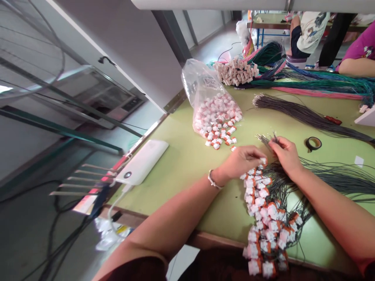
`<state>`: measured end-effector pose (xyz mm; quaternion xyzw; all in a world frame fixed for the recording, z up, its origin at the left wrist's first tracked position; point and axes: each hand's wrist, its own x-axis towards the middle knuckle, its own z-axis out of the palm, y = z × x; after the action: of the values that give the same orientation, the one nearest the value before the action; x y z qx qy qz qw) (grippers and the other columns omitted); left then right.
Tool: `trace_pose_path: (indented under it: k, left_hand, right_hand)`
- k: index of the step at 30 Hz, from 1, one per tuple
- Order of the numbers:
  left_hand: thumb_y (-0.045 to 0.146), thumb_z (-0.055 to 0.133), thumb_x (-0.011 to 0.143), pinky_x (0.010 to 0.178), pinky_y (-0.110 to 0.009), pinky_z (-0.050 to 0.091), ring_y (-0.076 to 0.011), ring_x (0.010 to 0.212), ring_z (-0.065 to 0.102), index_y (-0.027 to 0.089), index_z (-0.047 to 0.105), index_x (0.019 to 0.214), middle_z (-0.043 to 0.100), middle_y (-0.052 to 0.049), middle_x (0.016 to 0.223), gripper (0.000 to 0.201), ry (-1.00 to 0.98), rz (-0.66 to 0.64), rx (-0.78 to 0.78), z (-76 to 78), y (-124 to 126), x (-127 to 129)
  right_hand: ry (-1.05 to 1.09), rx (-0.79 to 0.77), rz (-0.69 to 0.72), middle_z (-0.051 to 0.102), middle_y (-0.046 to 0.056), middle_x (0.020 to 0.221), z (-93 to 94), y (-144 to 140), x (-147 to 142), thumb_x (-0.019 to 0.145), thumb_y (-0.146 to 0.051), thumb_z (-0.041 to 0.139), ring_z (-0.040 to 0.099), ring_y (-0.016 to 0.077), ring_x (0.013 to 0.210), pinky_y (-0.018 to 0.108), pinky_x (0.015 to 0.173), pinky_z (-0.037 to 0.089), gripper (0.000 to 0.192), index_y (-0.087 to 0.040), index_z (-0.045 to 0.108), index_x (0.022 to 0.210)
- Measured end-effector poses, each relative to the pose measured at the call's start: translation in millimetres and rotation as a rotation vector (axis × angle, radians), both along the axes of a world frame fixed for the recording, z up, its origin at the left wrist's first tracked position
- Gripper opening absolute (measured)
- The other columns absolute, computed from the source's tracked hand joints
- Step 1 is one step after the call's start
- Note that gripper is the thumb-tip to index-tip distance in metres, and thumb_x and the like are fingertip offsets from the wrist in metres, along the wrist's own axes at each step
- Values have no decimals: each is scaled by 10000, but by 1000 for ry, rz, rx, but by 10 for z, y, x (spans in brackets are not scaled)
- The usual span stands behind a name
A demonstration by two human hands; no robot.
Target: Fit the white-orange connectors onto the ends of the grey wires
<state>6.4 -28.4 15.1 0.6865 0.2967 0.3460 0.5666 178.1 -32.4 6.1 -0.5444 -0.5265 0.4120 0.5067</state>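
My left hand [241, 160] pinches a small white-and-orange plug connector [263, 160] between thumb and fingertips. Close beside it, my right hand [285, 153] is closed around a thin bunch of dark wires [265, 139], whose metal-tipped ends point up and left. Below both hands lies a long pile of white-and-orange connectors [260, 201] with dark wires [328, 177] running off to the right. A clear plastic bag [215, 103] of the same connectors lies beyond my left hand, several spilling loose from its mouth.
A white power bank [143, 162] with a cable lies at the table's left edge. A roll of black tape [313, 144] is on the right. Behind are a dark wire bundle [295, 111] and green, blue and pink wires [307, 84]. People sit at the back right.
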Motion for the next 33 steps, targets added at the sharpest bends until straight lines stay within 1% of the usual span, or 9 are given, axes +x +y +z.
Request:
trace_pose_path:
  k: [3,5,7,10,12,17,22,27,33]
  left_hand:
    - [144,576,782,831,-335,507,-183,839,660,191,741,851,737,-91,888,184,137,-321,354,138,-123,21]
    - [137,532,806,874,-342,497,-188,893,661,191,733,934,735,-98,958,244,162,-397,463,191,-139,-3]
    - [179,506,842,845,-329,498,-181,890,656,185,720,945,730,-98,968,237,239,-242,487,211,-73,-85]
    - [310,507,870,714,-322,480,-180,748,630,168,699,829,711,-95,821,243,613,372,419,208,117,-270]
    - [455,547,834,647,-336,455,-215,703,610,149,686,800,683,-108,745,338,911,571,349,197,226,-365]
    - [340,582,797,649,-345,437,-279,782,631,142,679,786,685,-132,792,221,1210,422,336,137,292,-375]
    - [282,591,791,752,-350,480,-242,833,647,160,697,920,707,-96,854,207,830,459,264,48,279,-312]
    - [230,690,719,720,-290,519,-144,725,643,131,706,995,715,-71,837,293,131,305,-255,-37,227,-212]
    - [198,745,692,802,-257,522,-116,767,656,125,744,883,727,-66,840,204,-272,247,-600,-20,179,-172]
  right_hand:
    - [97,-40,-25,467,-34,516,-23,32,17,738,-401,612,422,103,522,248,525,335,259,-186,548,609]
    - [129,-66,16,471,-46,515,-41,33,20,714,-393,642,400,94,488,245,496,317,219,-183,586,684]
    - [156,-104,69,491,-55,531,-50,24,17,674,-384,669,386,89,467,240,470,298,243,-182,611,795]
    - [157,-142,87,498,-54,527,-41,6,-5,637,-366,663,379,88,467,236,460,275,239,-183,594,774]
    - [132,-134,71,472,-56,515,-29,-1,-28,630,-344,638,357,84,472,236,464,257,186,-187,563,696]
    - [48,-96,51,408,-58,539,-39,-10,-72,620,-302,603,328,84,519,238,492,247,135,-186,534,628]
    - [-29,-73,48,416,-49,553,-25,-33,-86,641,-314,586,340,92,540,243,516,285,142,-181,538,623]
    - [-83,-59,4,421,-43,546,33,-51,-93,636,-319,576,344,97,539,244,513,295,145,-181,541,612]
    - [-94,-68,30,411,-43,536,45,-63,-107,641,-310,557,341,99,526,247,501,285,132,-190,517,603]
